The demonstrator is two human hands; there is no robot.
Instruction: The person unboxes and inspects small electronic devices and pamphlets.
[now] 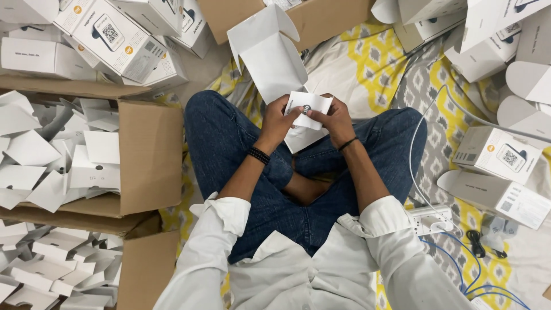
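Observation:
I sit cross-legged in blue jeans. My left hand (279,119) and my right hand (336,119) hold a small white card insert (308,108) between them, in front of an unfolded white cardboard box (270,57) with its flaps standing open. The insert has a small dark round mark on it. Both hands pinch its edges, left hand at its left side, right hand at its right side. The box's lower end rests against my lap, partly hidden behind my hands.
A brown carton (146,155) full of white card inserts stands at my left, with another carton (146,267) below it. Finished white boxes (115,34) pile up at top left and on the right (496,152). A power strip (427,219) with blue cables lies by my right knee.

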